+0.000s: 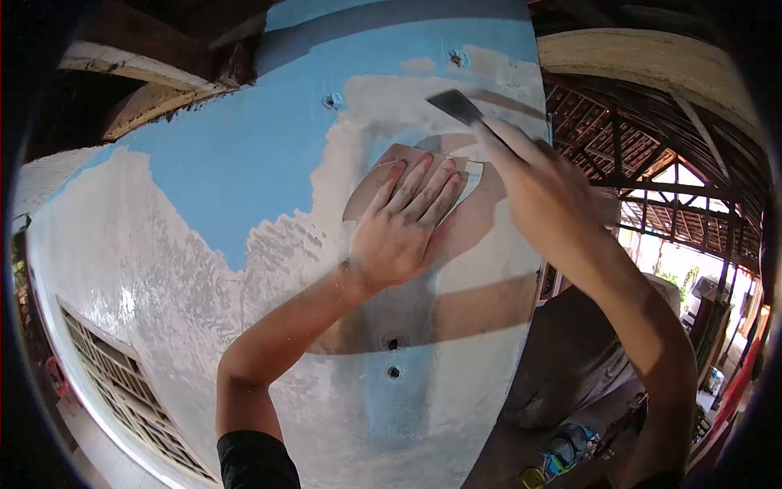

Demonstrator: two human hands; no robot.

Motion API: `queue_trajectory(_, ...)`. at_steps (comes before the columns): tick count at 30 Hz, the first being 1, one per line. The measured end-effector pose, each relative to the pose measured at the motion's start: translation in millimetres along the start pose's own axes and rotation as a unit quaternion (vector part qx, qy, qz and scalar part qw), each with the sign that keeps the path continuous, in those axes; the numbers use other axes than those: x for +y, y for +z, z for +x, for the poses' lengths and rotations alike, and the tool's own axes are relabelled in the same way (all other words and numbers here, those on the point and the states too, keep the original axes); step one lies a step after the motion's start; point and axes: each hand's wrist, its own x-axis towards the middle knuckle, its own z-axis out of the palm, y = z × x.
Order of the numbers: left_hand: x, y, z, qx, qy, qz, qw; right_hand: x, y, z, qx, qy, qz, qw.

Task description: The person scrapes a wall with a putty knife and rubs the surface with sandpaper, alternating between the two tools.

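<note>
My left hand (401, 224) lies flat against the wall, fingers stretched out over a brownish sheet (397, 153) that looks like sandpaper. A pale corner with faint blue print shows at the sheet's right edge. Most of the sheet is hidden under my palm and fingers. Slightly blurred, my right hand (538, 175) is closed around a putty knife (456, 106), its dark wide blade pointing up and left near the wall's right edge. The wall (277, 326) has bare blue paint (220, 179) above and whitish-grey filler across its middle and lower parts.
Small holes (393, 345) pierce the wall below my left hand, with two more plugged spots near the top. A slatted vent (130, 383) is at lower left. Dark roof beams (163, 37) hang overhead. Right of the wall's edge, a covered object (570, 350) stands beside colourful items (566, 448).
</note>
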Motion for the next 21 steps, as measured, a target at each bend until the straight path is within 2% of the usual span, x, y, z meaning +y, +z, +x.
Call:
queue_trajectory(4,0.5,1.0,-0.2,0.011,-0.001,-0.018,1.000,-0.6,37.8,48.7,0.079,-0.040,-0.087,0.992)
queue_trajectory(7,-0.4,1.2,-1.8,0.013,-0.001,-0.023,1.000,-5.0,40.0,69.9,0.083,-0.032,-0.093,0.992)
queue_trajectory(10,-1.5,1.9,-3.5,0.012,-0.005,-0.030,0.999,-29.8,28.1,66.5,0.037,-0.001,-0.126,0.991)
queue_trajectory(13,-2.2,1.7,-1.2,0.028,-0.005,-0.031,0.999,-16.9,29.6,83.4,0.080,-0.017,-0.113,0.990)
queue_trajectory(21,-0.5,1.4,-0.9,0.028,-0.004,-0.022,0.999,-12.3,20.5,90.3,0.062,0.000,-0.101,0.993)
